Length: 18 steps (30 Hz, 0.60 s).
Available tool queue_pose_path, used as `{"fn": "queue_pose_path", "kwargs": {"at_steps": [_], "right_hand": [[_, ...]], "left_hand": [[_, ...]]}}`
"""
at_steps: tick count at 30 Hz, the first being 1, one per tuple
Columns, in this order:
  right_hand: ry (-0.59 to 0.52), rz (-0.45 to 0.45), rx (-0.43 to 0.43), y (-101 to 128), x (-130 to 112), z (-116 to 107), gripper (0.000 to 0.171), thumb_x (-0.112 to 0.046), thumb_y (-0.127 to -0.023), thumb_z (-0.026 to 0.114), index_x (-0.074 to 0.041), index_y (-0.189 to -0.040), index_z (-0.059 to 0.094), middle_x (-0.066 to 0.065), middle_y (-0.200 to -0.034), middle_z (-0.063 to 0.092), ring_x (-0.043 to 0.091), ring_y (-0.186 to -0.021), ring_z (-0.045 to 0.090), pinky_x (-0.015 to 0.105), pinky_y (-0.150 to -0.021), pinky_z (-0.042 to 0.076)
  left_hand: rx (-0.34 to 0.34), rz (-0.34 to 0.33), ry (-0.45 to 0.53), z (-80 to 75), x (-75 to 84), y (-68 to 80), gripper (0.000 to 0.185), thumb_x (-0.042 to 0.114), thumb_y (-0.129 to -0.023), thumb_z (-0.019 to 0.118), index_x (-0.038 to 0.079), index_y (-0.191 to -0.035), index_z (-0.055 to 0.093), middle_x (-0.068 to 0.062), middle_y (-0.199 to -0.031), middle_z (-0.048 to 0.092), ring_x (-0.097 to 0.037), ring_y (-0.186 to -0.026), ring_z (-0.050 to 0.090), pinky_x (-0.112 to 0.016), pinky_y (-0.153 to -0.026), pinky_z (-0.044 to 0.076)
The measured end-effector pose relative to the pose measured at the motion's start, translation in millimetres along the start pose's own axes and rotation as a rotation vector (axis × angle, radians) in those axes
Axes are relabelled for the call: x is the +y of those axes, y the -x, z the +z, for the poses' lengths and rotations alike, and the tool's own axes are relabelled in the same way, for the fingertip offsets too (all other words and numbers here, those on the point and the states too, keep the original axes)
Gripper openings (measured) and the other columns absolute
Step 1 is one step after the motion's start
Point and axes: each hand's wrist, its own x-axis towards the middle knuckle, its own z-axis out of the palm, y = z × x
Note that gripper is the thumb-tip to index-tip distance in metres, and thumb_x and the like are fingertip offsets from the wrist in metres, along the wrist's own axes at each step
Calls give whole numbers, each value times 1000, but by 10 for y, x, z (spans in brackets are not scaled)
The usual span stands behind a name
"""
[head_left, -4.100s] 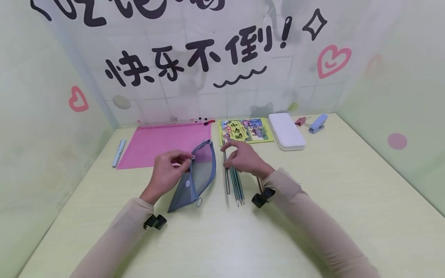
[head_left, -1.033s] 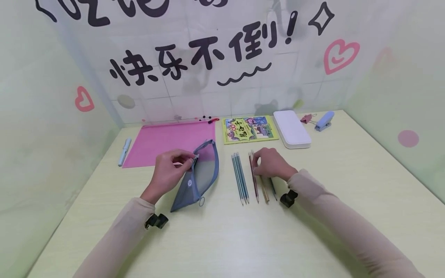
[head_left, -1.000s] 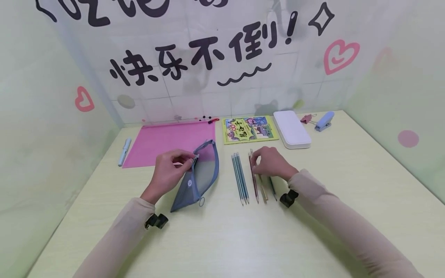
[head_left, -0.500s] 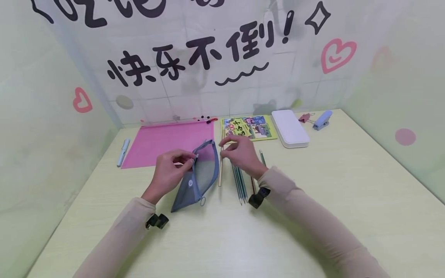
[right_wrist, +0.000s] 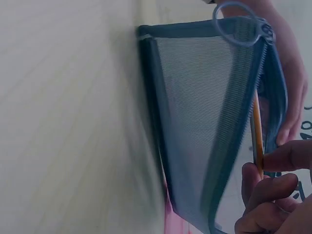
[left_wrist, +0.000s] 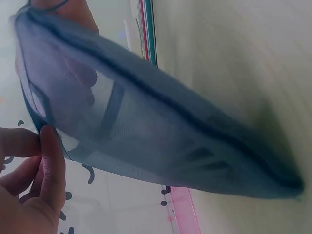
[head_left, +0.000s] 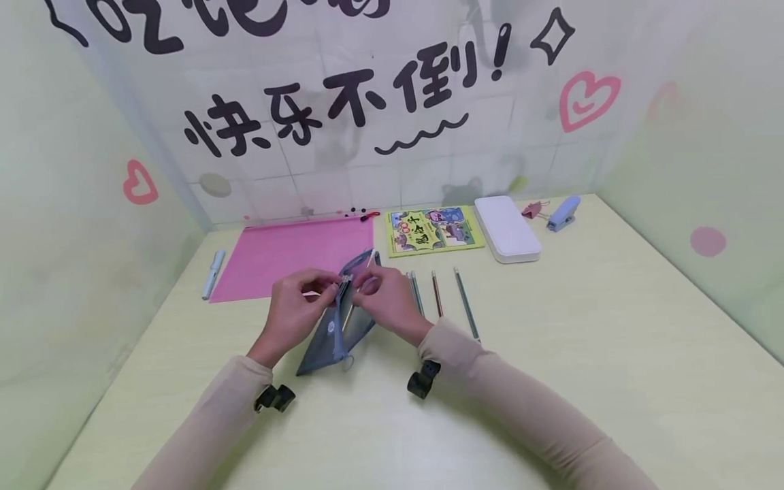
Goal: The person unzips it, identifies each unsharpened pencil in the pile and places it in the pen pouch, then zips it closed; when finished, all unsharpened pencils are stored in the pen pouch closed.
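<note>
A blue mesh zip pouch [head_left: 320, 346] stands tilted on the table with its mouth spread. My left hand [head_left: 295, 309] pinches one edge of that mouth. Between the thumb and fingers of my right hand [head_left: 392, 299] is a gold pencil [right_wrist: 258, 131], its lower part inside the pouch mouth. White-tipped ends [head_left: 346, 278] of other pencils show beside the left fingertips. On the table to the right lie teal pencils [head_left: 417, 292], partly hidden by the right hand and forearm, a red-brown pencil [head_left: 437, 292] and a dark green pencil [head_left: 467, 303].
Behind the hands lie a pink zip folder [head_left: 294, 248], a yellow picture booklet [head_left: 435, 231] and a white case [head_left: 507, 229]. A pink binder clip [head_left: 533, 209] and a blue stapler [head_left: 563, 214] sit at the back right. At far left is a light blue pen [head_left: 213, 274].
My right hand has picked up the gold pencil from the row and carried it left, from beside the pouch into its mouth. The left hand keeps its pinch on the edge.
</note>
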Motion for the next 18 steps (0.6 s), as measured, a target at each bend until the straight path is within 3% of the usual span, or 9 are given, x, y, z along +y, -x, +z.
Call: {"fn": "queue_pose_path", "kwargs": {"at_steps": [9,14,18], "right_hand": [[41,32,-31,-42,8,134,14,-11,-84,73,-9,-98,73,9,-98,74,15,-78,66,24,-61,56],[122,-49,-62,-58,0,89,20,-10,-88,70,-9,-108,72,9,-94,74,13,-76,66,22,-60,55],[159,-149,-147,20,-37,-73,14,-13,-94,65,-8,-105,73,7,-89,74,12,-74,66,22,-59,55]], "left_hand": [[10,37,-23,14,16,59,15,5,-92,68,5,-105,76,-12,-95,74,-20,-84,71,-26,-73,64],[4,44,-35,15,42,29,16,7,-93,67,6,-107,75,-11,-98,74,-21,-86,72,-28,-75,64],[5,25,-29,5,38,16,16,6,-93,67,3,-107,75,-12,-98,74,-22,-85,71,-27,-75,64]]}}
